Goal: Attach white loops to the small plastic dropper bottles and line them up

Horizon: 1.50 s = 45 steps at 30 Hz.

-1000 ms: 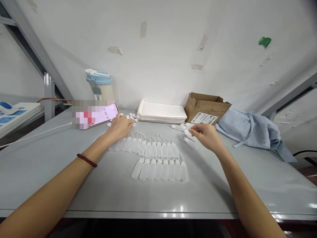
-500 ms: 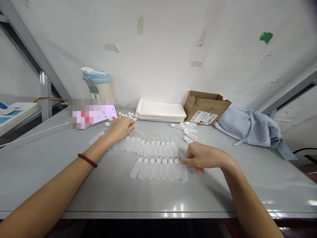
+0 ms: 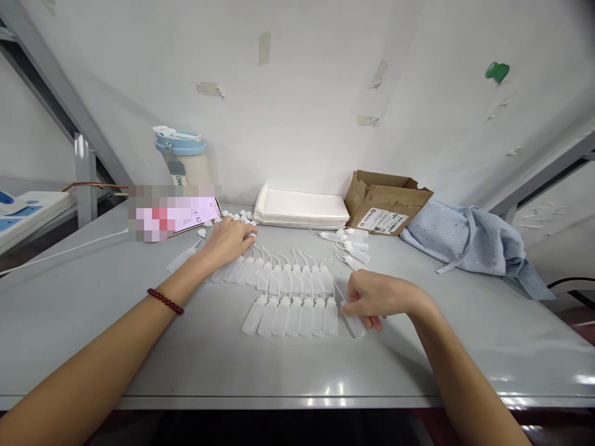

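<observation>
Several small translucent plastic bottles (image 3: 292, 317) with thin white tips lie side by side in two rows on the grey table. My right hand (image 3: 376, 296) pinches one bottle (image 3: 355, 324) at its upper end, beside the right end of the front row. This bottle is tilted, a small gap apart from the row, its neck partly covered by my fingers. My left hand (image 3: 231, 238) rests at a cluster of small white caps (image 3: 242, 215) behind the rows. Its thumb and forefinger are closed around a white cap (image 3: 253, 235), and the other fingertips are hidden.
More bottles (image 3: 356, 251) lie loose before an open cardboard box (image 3: 383, 204). A stack of white envelopes (image 3: 302, 207) stands against the wall. At left are a lit phone (image 3: 199, 214), a blue-lidded cup (image 3: 186, 155) and a power strip (image 3: 35, 214); blue cloth (image 3: 469, 241) lies right.
The bottle at the right end of the front row has shifted right, away from the others, with my right hand on it. My left hand has moved only slightly.
</observation>
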Each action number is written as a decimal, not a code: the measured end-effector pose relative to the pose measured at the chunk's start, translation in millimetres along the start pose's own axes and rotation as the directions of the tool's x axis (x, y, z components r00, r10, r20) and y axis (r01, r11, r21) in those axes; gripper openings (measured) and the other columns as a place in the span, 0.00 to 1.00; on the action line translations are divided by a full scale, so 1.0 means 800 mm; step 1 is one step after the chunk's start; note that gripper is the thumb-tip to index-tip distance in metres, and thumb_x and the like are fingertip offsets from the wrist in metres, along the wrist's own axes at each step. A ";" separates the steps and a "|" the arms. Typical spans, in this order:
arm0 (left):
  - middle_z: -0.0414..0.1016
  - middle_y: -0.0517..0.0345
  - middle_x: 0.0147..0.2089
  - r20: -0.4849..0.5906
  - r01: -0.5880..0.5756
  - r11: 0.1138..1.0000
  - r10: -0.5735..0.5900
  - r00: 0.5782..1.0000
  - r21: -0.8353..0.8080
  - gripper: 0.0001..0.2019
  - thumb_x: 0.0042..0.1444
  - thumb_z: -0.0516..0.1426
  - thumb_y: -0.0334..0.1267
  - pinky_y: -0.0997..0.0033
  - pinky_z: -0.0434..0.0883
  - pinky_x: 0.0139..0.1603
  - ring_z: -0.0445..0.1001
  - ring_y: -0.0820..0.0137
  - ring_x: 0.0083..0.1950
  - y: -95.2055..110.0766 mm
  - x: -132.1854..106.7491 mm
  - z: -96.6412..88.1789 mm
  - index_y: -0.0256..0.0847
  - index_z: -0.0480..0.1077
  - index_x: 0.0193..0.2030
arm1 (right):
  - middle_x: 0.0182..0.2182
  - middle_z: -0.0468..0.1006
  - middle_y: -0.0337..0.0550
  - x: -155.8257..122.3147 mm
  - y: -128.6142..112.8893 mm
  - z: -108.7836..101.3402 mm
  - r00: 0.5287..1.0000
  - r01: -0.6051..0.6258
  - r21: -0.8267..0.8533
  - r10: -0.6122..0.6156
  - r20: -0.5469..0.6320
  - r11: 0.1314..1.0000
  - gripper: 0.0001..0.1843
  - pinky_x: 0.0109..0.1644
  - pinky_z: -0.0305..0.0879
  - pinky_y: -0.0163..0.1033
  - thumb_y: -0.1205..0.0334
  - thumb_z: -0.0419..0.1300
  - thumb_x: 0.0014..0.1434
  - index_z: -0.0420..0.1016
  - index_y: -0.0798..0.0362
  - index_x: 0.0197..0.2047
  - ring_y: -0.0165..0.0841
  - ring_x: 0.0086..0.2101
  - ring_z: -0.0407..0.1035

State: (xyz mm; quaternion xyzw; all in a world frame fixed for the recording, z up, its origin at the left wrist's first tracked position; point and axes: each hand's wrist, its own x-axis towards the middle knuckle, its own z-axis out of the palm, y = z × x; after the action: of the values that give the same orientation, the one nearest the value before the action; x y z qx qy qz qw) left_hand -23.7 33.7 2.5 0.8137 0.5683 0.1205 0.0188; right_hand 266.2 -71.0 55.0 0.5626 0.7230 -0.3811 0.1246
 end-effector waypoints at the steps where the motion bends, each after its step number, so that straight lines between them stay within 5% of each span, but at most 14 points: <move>1: 0.78 0.52 0.35 -0.002 -0.002 1.000 0.002 1.000 -0.005 0.16 0.56 0.49 0.41 0.60 0.62 0.41 0.66 0.52 0.46 0.000 0.000 0.000 0.43 0.75 0.43 | 0.11 0.71 0.41 0.001 0.001 0.000 1.000 0.006 -0.011 -0.006 -0.012 1.000 0.16 0.24 0.63 0.36 0.64 0.52 0.46 0.63 0.53 0.10 0.32 0.16 0.68; 8: 0.78 0.52 0.33 -0.045 0.005 0.999 -0.007 0.999 -0.044 0.13 0.55 0.50 0.41 0.61 0.62 0.39 0.68 0.53 0.43 -0.003 0.001 0.003 0.43 0.76 0.36 | 0.11 0.70 0.39 0.009 0.011 -0.002 0.997 0.046 -0.009 -0.047 -0.056 0.999 0.14 0.23 0.61 0.34 0.66 0.53 0.44 0.60 0.53 0.10 0.31 0.16 0.68; 15: 0.78 0.53 0.31 -0.182 -0.020 0.989 -0.006 0.983 -0.144 0.13 0.55 0.51 0.40 0.60 0.64 0.41 0.70 0.55 0.42 -0.001 0.001 0.001 0.42 0.76 0.36 | 0.15 0.73 0.39 0.000 0.008 -0.015 0.963 0.099 0.038 -0.086 -0.255 0.994 0.14 0.23 0.56 0.34 0.62 0.55 0.49 0.67 0.54 0.14 0.29 0.19 0.66; 20: 0.77 0.53 0.39 -0.360 -0.065 0.964 -0.033 0.932 -0.258 0.14 0.59 0.50 0.43 0.64 0.67 0.43 0.69 0.61 0.45 0.023 -0.007 -0.014 0.40 0.74 0.42 | 0.14 0.64 0.34 -0.004 -0.001 -0.016 0.842 0.224 0.041 -0.172 -0.512 0.974 0.17 0.22 0.48 0.34 0.59 0.56 0.53 0.65 0.53 0.15 0.25 0.18 0.52; 23: 0.77 0.55 0.37 -0.471 -0.193 0.882 -0.036 0.881 -0.430 0.11 0.58 0.53 0.43 0.67 0.68 0.41 0.70 0.63 0.43 0.053 -0.025 -0.025 0.41 0.74 0.38 | 0.15 0.60 0.33 -0.001 -0.005 -0.010 0.762 0.312 0.064 -0.210 -0.613 0.948 0.16 0.22 0.47 0.34 0.58 0.56 0.53 0.66 0.53 0.17 0.26 0.19 0.51; 29: 0.76 0.57 0.35 -0.419 -0.366 0.734 0.123 0.900 -0.571 0.06 0.59 0.55 0.39 0.68 0.68 0.42 0.69 0.66 0.41 0.109 -0.061 -0.032 0.41 0.72 0.36 | 0.21 0.71 0.38 0.011 -0.020 0.005 0.641 0.446 0.065 -0.267 -0.720 0.893 0.11 0.27 0.58 0.34 0.59 0.56 0.55 0.73 0.54 0.24 0.29 0.23 0.61; 34: 0.76 0.56 0.35 -0.522 -0.521 0.715 0.253 0.815 -0.466 0.04 0.59 0.55 0.34 0.67 0.68 0.42 0.68 0.67 0.40 0.120 -0.066 -0.019 0.38 0.71 0.38 | 0.20 0.71 0.38 0.019 -0.031 0.020 0.603 0.465 -0.048 -0.355 -0.714 0.884 0.10 0.31 0.62 0.34 0.62 0.55 0.56 0.69 0.53 0.24 0.29 0.24 0.63; 41: 0.76 0.54 0.33 -0.685 -0.644 0.708 0.316 0.657 -0.291 0.04 0.59 0.55 0.29 0.70 0.68 0.34 0.69 0.70 0.33 0.121 -0.067 -0.006 0.35 0.70 0.40 | 0.21 0.73 0.37 0.020 -0.044 0.036 0.584 0.418 -0.186 -0.420 -0.695 0.889 0.08 0.25 0.54 0.32 0.64 0.54 0.55 0.66 0.53 0.25 0.25 0.18 0.59; 45: 0.76 0.55 0.30 -0.699 -0.646 0.692 0.287 0.654 -0.321 0.05 0.58 0.56 0.29 0.72 0.68 0.31 0.69 0.72 0.30 0.123 -0.070 -0.007 0.35 0.71 0.41 | 0.21 0.73 0.36 0.019 -0.047 0.035 0.577 0.455 -0.184 -0.446 -0.684 0.871 0.08 0.25 0.54 0.31 0.66 0.54 0.55 0.63 0.53 0.25 0.25 0.19 0.61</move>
State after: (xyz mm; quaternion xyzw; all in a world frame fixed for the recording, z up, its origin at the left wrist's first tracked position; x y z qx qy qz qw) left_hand 47.8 -53.9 14.5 0.8131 0.2428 0.5279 0.0356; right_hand 220.0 -82.5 41.8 0.4632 0.8302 -0.1586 -0.2664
